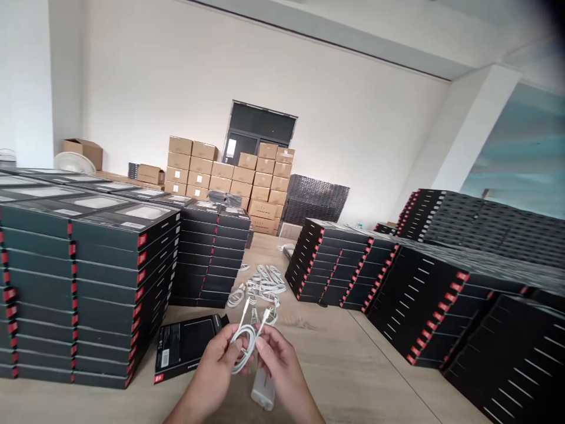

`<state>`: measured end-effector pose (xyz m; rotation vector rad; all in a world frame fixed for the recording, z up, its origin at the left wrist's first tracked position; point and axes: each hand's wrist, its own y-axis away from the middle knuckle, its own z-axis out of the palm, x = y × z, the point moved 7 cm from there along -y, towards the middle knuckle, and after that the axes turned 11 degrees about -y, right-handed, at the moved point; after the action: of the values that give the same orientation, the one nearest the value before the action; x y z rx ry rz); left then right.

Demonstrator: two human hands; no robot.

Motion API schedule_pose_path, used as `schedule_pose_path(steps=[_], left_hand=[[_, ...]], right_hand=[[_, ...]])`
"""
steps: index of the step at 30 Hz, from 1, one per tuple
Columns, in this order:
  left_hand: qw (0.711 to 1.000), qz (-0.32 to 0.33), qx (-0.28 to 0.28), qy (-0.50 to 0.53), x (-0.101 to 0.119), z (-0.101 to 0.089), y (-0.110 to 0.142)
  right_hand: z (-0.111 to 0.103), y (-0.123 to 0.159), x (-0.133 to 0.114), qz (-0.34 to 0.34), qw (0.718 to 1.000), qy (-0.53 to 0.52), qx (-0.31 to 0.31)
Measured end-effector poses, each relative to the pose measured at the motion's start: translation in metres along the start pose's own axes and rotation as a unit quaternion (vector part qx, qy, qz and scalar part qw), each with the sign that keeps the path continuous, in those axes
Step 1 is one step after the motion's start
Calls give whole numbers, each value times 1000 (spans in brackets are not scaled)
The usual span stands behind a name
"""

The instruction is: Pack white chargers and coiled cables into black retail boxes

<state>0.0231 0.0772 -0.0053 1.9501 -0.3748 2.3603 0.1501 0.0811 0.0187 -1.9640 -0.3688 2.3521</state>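
A coiled white charging cable (248,341) is held up between my two hands. My left hand (224,351) is closed around the left side of the coil. My right hand (274,351) pinches the cable's right side, near one plug end. Both plugs point up and away from me. Below the hands, on the table, lies a pale, whitish block (263,390), partly hidden by my right hand. Left of my left hand a flat black box (188,341) with a red corner lies on the table, its far end flap apparently raised. Several more white cables (265,282) lie in a loose heap beyond my hands.
Tall stacks of black boxes (106,277) stand at left, with more black box stacks (419,300) along the right. The wooden table (335,359) runs between them. Brown cartons (233,176) and a stack of dark trays (315,203) are at the back wall.
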Motion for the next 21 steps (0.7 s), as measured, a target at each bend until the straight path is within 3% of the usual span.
schedule_pose_path(steps=[5, 10, 15, 21], left_hand=[[997, -54, -24, 58, 0, 11, 6], [987, -126, -25, 98, -7, 9, 12], [987, -125, -40, 94, -7, 8, 13], [986, -126, -32, 102, -5, 7, 12]], right_hand=[[-11, -1, -1, -4, 999, -26, 30], [-19, 3, -15, -78, 993, 1, 86], [-19, 7, -25, -108, 989, 52, 84], [-28, 6, -27, -114, 985, 19, 124]])
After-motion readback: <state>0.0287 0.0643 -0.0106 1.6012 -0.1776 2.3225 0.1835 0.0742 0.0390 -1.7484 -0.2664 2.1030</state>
